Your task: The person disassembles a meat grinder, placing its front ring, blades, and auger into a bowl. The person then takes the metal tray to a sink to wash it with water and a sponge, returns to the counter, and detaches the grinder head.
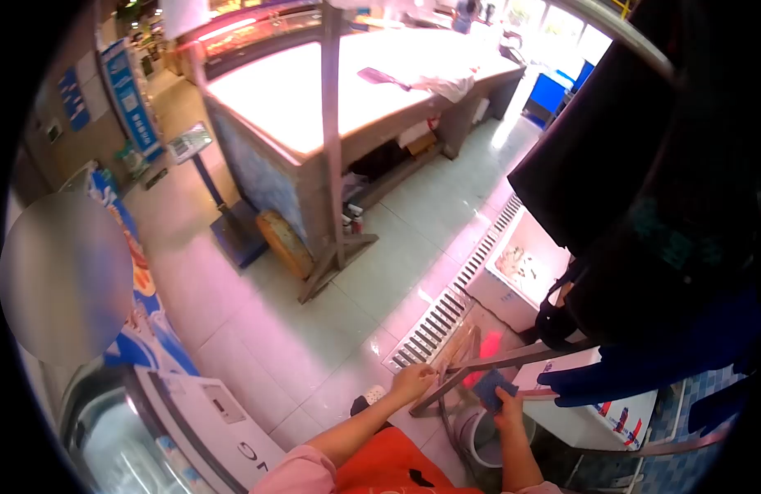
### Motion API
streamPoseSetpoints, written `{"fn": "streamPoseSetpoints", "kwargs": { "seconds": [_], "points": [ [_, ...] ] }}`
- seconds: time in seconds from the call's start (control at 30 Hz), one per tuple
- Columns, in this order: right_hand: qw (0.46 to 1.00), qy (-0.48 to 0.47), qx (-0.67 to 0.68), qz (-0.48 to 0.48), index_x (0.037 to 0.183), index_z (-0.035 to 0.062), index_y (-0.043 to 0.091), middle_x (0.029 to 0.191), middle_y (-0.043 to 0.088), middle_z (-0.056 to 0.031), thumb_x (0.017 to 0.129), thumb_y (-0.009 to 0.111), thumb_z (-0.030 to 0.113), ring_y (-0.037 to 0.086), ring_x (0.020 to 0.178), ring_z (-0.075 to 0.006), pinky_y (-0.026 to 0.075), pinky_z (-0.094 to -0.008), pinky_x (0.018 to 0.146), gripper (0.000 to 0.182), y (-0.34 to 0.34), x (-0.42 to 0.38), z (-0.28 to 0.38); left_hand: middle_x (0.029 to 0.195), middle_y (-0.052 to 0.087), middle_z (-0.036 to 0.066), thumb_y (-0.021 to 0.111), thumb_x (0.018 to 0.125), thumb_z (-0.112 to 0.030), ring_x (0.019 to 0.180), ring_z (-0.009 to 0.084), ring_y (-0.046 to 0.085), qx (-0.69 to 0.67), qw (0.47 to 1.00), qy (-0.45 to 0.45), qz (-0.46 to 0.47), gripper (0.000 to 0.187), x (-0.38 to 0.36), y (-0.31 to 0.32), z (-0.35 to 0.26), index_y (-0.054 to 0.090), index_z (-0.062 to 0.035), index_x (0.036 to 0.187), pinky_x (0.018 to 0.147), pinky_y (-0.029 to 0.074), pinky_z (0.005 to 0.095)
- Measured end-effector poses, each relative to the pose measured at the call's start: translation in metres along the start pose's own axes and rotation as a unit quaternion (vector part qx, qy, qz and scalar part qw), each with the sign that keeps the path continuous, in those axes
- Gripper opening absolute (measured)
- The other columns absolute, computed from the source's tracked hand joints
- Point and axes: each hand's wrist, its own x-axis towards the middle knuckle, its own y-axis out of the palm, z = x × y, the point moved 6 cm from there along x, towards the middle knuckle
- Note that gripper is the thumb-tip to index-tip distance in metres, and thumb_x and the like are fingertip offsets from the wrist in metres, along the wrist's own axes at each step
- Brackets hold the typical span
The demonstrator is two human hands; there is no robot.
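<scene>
Near the bottom centre, my left hand [415,383] is beside a metal frame leg, its fingers bent together at the tips; whether anything lies between them is too small to tell. To its right, my right hand [509,407] grips a dark blue sponge-like pad [494,389] by its lower edge. The pad is in front of a metal bar of the frame [520,357]. Below my right hand is a white bucket [484,445]. Pink sleeves and a red apron [405,463] show at the bottom edge.
A white foam box [524,267] with small pieces inside stands beyond the floor grate [434,328]. Another white box [627,420] is at right. Dark hanging clothing [644,181] blocks the upper right. A large worktable [273,123], a floor scale [236,235] and a freezer [191,412] stand further left.
</scene>
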Motion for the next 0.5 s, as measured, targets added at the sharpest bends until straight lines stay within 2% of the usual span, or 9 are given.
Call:
{"fn": "streamPoseSetpoints", "kwargs": {
  "seconds": [0.07,0.1,0.2,0.33,0.4,0.43,0.5],
  "points": [
    [0.998,0.004,0.008,-0.054,0.101,0.0007,0.052,0.087,0.06,-0.0099,0.078,0.059,0.004,0.062,0.07,-0.024,0.053,-0.041,0.056,0.024,-0.01,0.02,-0.021,0.087,0.063,0.012,0.057,0.075,-0.024,0.082,0.0281,0.06,-0.023,0.997,-0.062,0.025,0.021,0.024,0.006,0.044,0.064,-0.0122,0.091,0.071,0.047,0.0377],
    [0.997,0.025,0.001,-0.07,0.101,0.0006,0.052,0.088,0.059,-0.0105,0.078,0.059,0.004,0.062,0.072,-0.0246,0.053,-0.042,0.057,0.024,-0.016,0.024,-0.03,0.088,0.063,0.011,0.056,0.076,-0.024,0.083,0.0265,0.06,-0.006,0.997,-0.059,0.057,0.021,0.036,0.008,0.063,0.063,-0.0108,0.091,0.072,0.047,0.0363],
    [0.992,0.072,-0.003,-0.101,0.099,0.0006,0.052,0.086,0.06,-0.0107,0.078,0.06,0.006,0.062,0.071,-0.0244,0.054,-0.0441,0.06,0.023,-0.006,0.053,-0.042,0.087,0.064,0.011,0.058,0.075,-0.021,0.082,0.0249,0.061,-0.047,0.993,-0.082,0.067,0.022,0.074,-0.019,0.095,0.062,-0.0077,0.092,0.073,0.048,0.0341],
    [0.989,0.088,-0.057,-0.106,0.096,0.0009,0.053,0.086,0.06,-0.0102,0.078,0.061,0.005,0.061,0.072,-0.0225,0.054,-0.0403,0.063,0.021,0.013,0.092,-0.053,0.085,0.064,0.01,0.059,0.075,-0.015,0.079,0.02,0.062,-0.089,0.988,-0.126,-0.017,0.019,0.124,-0.065,0.185,0.062,-0.0046,0.091,0.072,0.048,0.0309],
    [0.988,0.097,-0.046,-0.11,0.095,0.001,0.053,0.086,0.06,-0.01,0.077,0.061,0.004,0.061,0.074,-0.0218,0.053,-0.0377,0.066,0.02,0.024,0.11,-0.058,0.084,0.064,0.009,0.059,0.075,-0.011,0.079,0.0187,0.061,-0.116,0.973,-0.194,-0.046,0.018,0.139,-0.1,0.207,0.062,-0.0032,0.09,0.072,0.047,0.0288],
    [0.987,0.102,-0.04,-0.116,0.094,0.0016,0.053,0.084,0.059,-0.0079,0.077,0.062,0.005,0.06,0.072,-0.0194,0.052,-0.0344,0.066,0.02,0.033,0.119,-0.056,0.083,0.064,0.01,0.059,0.074,-0.008,0.079,0.0178,0.061,-0.129,0.971,-0.188,-0.07,0.017,0.145,-0.117,0.221,0.062,-0.0014,0.089,0.072,0.047,0.0275],
    [0.985,0.109,-0.025,-0.131,0.092,0.0029,0.054,0.079,0.058,-0.0037,0.076,0.064,0.005,0.057,0.069,-0.0147,0.048,-0.0279,0.065,0.019,0.051,0.135,-0.046,0.082,0.064,0.011,0.058,0.074,-0.006,0.078,0.0182,0.061,-0.108,0.962,-0.234,-0.091,0.014,0.158,-0.145,0.236,0.062,0.0001,0.086,0.072,0.047,0.0283]
  ]
}}
